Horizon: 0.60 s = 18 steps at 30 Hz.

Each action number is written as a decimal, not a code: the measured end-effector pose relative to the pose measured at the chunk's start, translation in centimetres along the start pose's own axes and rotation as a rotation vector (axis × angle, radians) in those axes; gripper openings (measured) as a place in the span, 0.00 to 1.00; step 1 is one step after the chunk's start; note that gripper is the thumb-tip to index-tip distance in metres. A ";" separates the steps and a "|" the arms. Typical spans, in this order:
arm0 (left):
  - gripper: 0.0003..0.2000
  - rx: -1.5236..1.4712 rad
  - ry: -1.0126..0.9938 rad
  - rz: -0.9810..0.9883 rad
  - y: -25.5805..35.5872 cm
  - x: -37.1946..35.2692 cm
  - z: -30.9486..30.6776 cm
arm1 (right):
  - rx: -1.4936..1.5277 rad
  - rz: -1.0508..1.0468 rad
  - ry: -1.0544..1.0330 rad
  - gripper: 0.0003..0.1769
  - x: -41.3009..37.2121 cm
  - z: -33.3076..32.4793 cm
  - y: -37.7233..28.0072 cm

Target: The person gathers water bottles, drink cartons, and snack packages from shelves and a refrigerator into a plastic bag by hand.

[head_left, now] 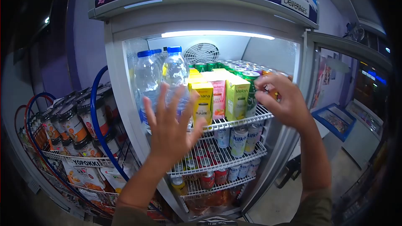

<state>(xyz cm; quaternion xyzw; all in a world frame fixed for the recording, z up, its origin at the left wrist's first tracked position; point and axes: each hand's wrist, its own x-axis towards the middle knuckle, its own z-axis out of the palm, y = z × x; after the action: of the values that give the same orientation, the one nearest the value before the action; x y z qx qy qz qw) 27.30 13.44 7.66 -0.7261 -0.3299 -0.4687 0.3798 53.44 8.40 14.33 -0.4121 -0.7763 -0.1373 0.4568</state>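
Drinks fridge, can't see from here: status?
Left hand spread open; right hand curled by green can, grip unclear. Melon carton upright, top shelf. Left hand partly hides bottles.

Two water bottles [176, 69], clear, blue-capped, upright: beyond your left hand [171, 132]. Banana carton [203, 97], yellow, upright: beyond that hand's thumb side. Strawberry carton [218, 102], pink, and Melon carton [237, 100], green, upright: between your hands. Can [251, 85], green, upright: beside your right hand [289, 102].

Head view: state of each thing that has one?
Left hand: open, fingers spread
Right hand: fingers curled; grip unclear
Fridge door: open
Fridge light: on
Water bottles: upright, capped
Drink cartons: upright
Milkis cans: upright
Rack jars: lidded
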 end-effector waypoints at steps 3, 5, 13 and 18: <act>0.25 -0.090 -0.085 0.170 2.5 -1.4 0.7 | -0.044 -0.144 -0.134 0.17 9.0 3.3 2.7; 0.22 -0.157 -0.126 0.226 4.0 -1.5 1.5 | -0.193 0.005 -0.399 0.21 13.8 5.1 2.8; 0.21 -0.010 -0.102 0.062 4.5 1.5 6.2 | -0.465 0.035 -0.900 0.37 21.0 12.7 7.0; 0.31 0.113 -0.116 0.087 4.3 1.3 8.8 | -0.301 0.038 -1.100 0.42 20.8 14.7 7.5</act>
<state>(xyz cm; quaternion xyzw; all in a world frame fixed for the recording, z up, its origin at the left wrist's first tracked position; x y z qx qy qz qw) 35.13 19.00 5.45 -0.7429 -0.3457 -0.3895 0.4205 45.33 32.41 22.20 -0.4972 -0.8643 -0.0034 -0.0758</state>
